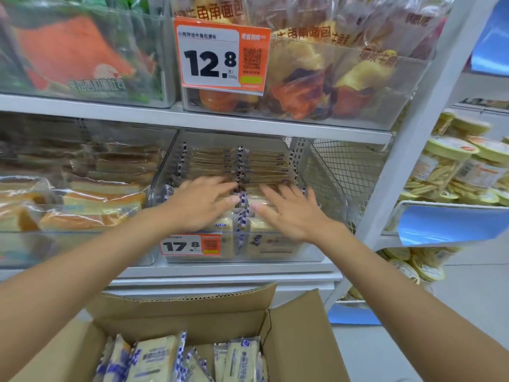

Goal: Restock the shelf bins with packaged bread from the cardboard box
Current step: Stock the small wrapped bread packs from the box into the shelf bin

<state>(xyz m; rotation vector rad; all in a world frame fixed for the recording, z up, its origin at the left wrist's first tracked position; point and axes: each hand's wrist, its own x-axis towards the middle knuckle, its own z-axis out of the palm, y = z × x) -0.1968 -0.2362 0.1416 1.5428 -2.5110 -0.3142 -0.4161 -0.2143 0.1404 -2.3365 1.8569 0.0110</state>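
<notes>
Cardboard box (pixel 176 323) lies open nearest us, below the front edge of the lower shelf (pixel 220 268). We count at least four bread packets (pixel 154 359) standing in it, white with blue checked seams. Their print is too blurred to read.

Above the box, our left hand (pixel 203 205) and right hand (pixel 286 213) are in the clear bin (pixel 311 253) at that shelf's front edge. Both hands lie flat with fingers straight and spread, gripping nothing. Their palms rest on top of the stocked packets (pixel 264 166), which fill the bin in two rows side by side running to the back. The left hand covers the left row and the right hand the right row, thumbs close together over the seam between them.

On the bin's front hangs an orange price tag (pixel 191 245) reading 17.8.

On the shelf above, a larger tag (pixel 220 55) reads 12.8 元/500g beside a QR code, fixed to a bin of croissant bags (pixel 330 78).
</notes>
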